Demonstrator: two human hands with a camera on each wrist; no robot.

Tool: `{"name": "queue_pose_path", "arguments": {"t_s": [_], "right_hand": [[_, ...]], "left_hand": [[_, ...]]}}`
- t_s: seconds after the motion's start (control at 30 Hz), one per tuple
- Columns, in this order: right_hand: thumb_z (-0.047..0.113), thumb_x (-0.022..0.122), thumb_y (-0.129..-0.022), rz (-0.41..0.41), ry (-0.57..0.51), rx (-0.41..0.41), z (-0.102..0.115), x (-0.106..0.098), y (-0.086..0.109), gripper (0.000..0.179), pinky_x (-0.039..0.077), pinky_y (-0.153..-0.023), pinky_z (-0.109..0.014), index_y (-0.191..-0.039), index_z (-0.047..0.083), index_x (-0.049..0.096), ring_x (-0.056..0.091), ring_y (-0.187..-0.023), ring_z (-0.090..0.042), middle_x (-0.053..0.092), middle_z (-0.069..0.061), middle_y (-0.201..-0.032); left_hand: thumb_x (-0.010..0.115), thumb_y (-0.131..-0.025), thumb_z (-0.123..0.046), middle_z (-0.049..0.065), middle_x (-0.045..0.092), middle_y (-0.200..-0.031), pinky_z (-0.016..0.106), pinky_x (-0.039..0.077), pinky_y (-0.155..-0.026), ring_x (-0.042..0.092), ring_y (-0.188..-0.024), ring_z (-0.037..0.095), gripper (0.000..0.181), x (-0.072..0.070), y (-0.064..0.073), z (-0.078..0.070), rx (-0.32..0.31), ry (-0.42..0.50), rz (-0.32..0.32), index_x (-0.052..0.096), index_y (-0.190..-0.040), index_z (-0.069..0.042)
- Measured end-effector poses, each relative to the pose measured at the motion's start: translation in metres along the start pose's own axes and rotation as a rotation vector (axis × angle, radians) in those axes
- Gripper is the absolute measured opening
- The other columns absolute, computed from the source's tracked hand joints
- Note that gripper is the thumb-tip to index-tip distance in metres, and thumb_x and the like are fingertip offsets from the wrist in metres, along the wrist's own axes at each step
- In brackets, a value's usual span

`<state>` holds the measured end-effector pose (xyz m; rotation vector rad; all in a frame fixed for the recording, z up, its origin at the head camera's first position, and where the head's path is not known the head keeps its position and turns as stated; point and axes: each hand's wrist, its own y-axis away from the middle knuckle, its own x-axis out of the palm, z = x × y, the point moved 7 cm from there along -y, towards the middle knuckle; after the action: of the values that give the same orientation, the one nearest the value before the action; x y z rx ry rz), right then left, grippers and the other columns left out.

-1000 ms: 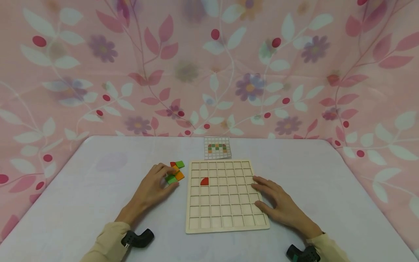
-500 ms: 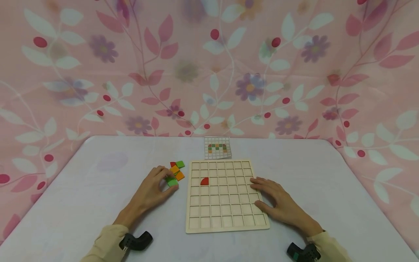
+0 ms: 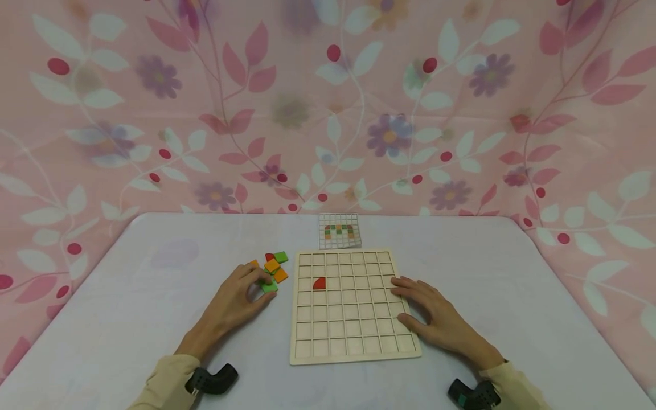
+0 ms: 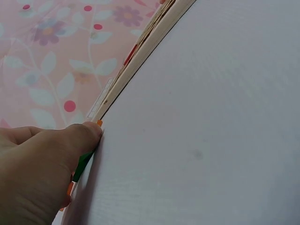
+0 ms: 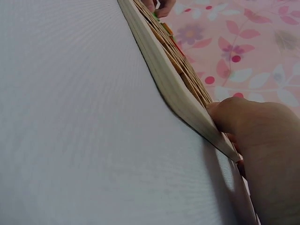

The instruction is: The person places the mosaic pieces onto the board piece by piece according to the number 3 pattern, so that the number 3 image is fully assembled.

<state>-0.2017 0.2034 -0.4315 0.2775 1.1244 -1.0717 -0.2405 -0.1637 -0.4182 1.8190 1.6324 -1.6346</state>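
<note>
Over a small heap of coloured tiles, my left hand (image 3: 238, 293) has its fingers curled down, thumb and forefinger at opposite edges of a green square tile (image 3: 269, 287). In the left wrist view a green tile (image 4: 83, 164) shows tilted below the thumb. Around it lie an orange tile (image 3: 280, 275), another green tile (image 3: 281, 257) and a partly covered red piece (image 3: 269, 257). My right hand (image 3: 433, 316) rests on the right edge of the wooden grid board (image 3: 356, 360), its fingers loosely extended. One red quarter-circle piece (image 3: 319, 283) sits in a board cell.
Behind the board lies a pattern card (image 3: 340, 245) with a printed grid of coloured shapes. The white-covered table (image 3: 169, 285) reaches back to a pink floral cloth (image 3: 307, 142). A black wrist camera (image 3: 212, 380) sits at the left sleeve.
My left fingers have drawn slightly back toward me, from the orange tiles to the green one, uncovering more orange. The right hand has barely shifted; the red piece stays in its cell.
</note>
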Motion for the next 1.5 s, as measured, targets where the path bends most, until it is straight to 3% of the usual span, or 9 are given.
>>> {"name": "queue_pose_path", "arguments": {"t_s": [0.23, 0.97, 1.5], "right_hand": [[0.031, 0.067, -0.087, -0.007, 0.007, -0.013, 0.002, 0.000, -0.001, 0.051, 0.015, -0.115, -0.028, -0.134, 0.018, 0.051, 0.036, -0.137, -0.024, 0.046, -0.002, -0.144], [0.026, 0.069, -0.086, -0.043, 0.015, -0.052, 0.003, -0.001, 0.000, 0.051, 0.012, -0.115, -0.023, -0.133, 0.015, 0.052, 0.038, -0.136, -0.024, 0.047, -0.003, -0.143], [0.026, 0.069, -0.085, -0.047, 0.009, -0.062, 0.003, -0.001, 0.000, 0.052, 0.010, -0.114, -0.020, -0.133, 0.015, 0.052, 0.037, -0.136, -0.024, 0.047, -0.005, -0.143]], "left_hand": [[0.080, -0.074, -0.023, -0.009, 0.056, -0.092, 0.029, 0.048, -0.076, 0.048, -0.088, 0.005, 0.024, -0.002, 0.001, -0.001, 0.007, -0.014, -0.001, 0.063, -0.091, -0.021], [0.080, -0.074, -0.023, -0.007, 0.059, -0.091, 0.029, 0.050, -0.074, 0.050, -0.087, 0.005, 0.023, -0.004, 0.000, -0.003, 0.028, -0.038, -0.022, 0.064, -0.091, -0.020], [0.080, -0.074, -0.022, -0.009, 0.060, -0.096, 0.027, 0.049, -0.080, 0.054, -0.090, 0.004, 0.027, 0.003, -0.006, -0.015, 0.046, 0.051, -0.052, 0.066, -0.096, -0.018]]}}
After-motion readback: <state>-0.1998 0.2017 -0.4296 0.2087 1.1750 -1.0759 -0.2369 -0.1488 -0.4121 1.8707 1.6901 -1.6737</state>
